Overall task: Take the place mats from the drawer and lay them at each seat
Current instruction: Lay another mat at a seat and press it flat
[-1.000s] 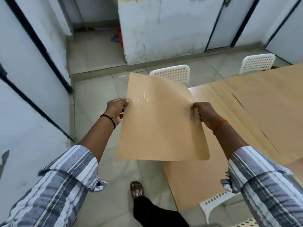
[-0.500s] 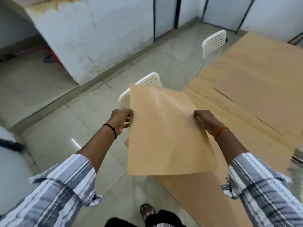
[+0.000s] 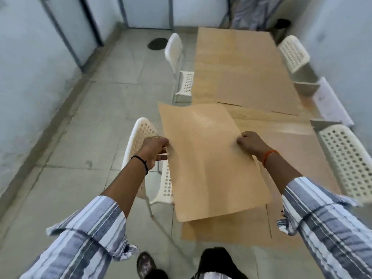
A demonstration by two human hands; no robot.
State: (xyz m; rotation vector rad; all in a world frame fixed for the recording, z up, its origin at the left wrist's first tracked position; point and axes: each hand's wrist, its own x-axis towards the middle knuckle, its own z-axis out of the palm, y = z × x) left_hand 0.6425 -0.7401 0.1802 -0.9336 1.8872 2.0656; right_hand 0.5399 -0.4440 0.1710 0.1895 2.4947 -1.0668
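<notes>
Both hands pinch one mat point(image 3: 211, 158) by its side edges: left hand point(image 3: 154, 150) on the left edge, right hand point(image 3: 249, 142) on the right. Mat: tan, dotted texture, rounded corners, held in the air over my near table point(image 3: 251, 77) corner. White chair point(image 3: 141, 137) just beside my left hand; bare floor point(image 3: 90, 127) further left. No writing legible.

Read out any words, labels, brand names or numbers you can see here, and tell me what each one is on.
None: no readable text anywhere in this view.
Place mat held by the left hand and right hand: only an embossed dot pattern.
Table, white chairs, walls: no lettering or labels visible.
</notes>
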